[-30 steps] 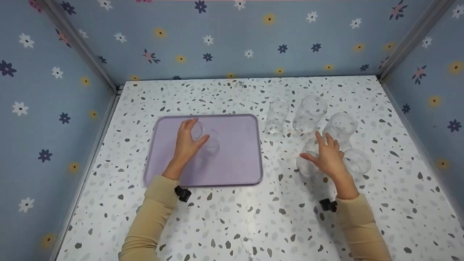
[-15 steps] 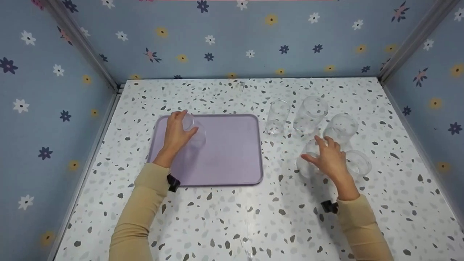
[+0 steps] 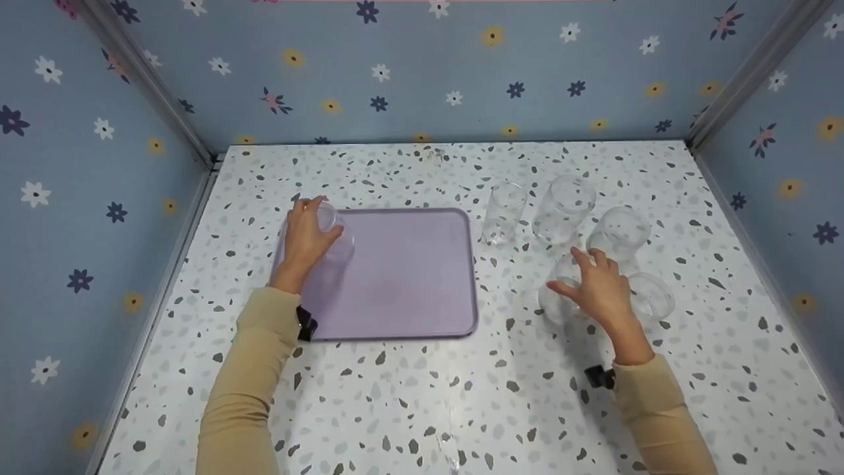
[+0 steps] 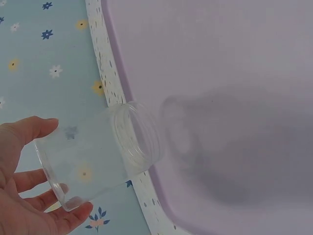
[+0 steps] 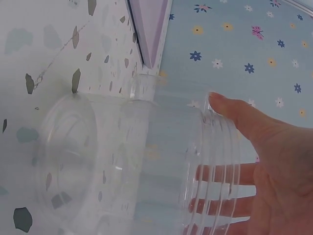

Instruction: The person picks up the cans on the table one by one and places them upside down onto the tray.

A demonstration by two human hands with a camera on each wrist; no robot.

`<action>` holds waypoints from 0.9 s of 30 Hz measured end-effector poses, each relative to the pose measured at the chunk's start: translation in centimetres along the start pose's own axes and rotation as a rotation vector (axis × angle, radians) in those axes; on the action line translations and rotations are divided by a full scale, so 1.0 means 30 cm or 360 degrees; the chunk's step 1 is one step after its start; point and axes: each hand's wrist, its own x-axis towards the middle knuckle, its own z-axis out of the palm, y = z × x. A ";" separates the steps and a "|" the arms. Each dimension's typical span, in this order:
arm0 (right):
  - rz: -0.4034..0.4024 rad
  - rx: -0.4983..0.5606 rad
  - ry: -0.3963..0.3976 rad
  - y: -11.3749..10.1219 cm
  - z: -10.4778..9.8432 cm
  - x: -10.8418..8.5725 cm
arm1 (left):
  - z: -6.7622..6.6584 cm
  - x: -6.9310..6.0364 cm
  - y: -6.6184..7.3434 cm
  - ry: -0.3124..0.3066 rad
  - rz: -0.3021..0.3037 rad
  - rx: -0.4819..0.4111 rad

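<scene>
Left wall (image 3: 72, 251): blue, flower print, metal post at the corner.
Left sleeve (image 3: 244, 376): tan; small black device at the wrist.
Left hand (image 3: 304, 241): holding 1 clear jar, thumb and fingers round its base end.
Left jar (image 4: 88, 161): over the tray's far left corner, threaded end toward the tray; left wrist view shows a gap between rim and shadow.
Tray (image 3: 395, 284): lilac, rectangular, raised edge, flat on the tabletop.
Tabletop (image 3: 409, 396): white, grey speckles.
Narrow jar (image 3: 505, 214): standing, just right of the tray.
Right jar (image 3: 557, 305): on the tabletop, upright, threads at the top.
Back jar (image 3: 562, 211): standing beside the narrow jar, wider.
Right hand (image 3: 601, 290): spread wide, fingers curved round the right jar's threaded end.
Third jar (image 3: 618, 231): standing behind the right hand.
End jar (image 3: 653, 297): right of that hand, partly hidden.
</scene>
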 end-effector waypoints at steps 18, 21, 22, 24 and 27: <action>-0.0006 -0.0021 0.0041 0.004 0.011 -0.004 | -0.022 0.066 -0.096 -0.0014 -0.0245 0.0154; -0.0004 -0.0033 0.0049 0.002 0.012 -0.004 | -0.021 0.070 -0.105 -0.0021 -0.0279 0.0148; -0.0005 -0.0039 0.0053 0.002 0.013 -0.005 | -0.020 0.071 -0.109 -0.0016 -0.0285 0.0143; -0.0010 -0.0057 0.0065 0.000 0.014 -0.004 | -0.021 0.074 -0.113 -0.0008 -0.0294 0.0143; -0.0019 -0.0084 0.0095 -0.002 0.016 -0.004 | -0.023 0.082 -0.119 0.0005 -0.0309 0.0142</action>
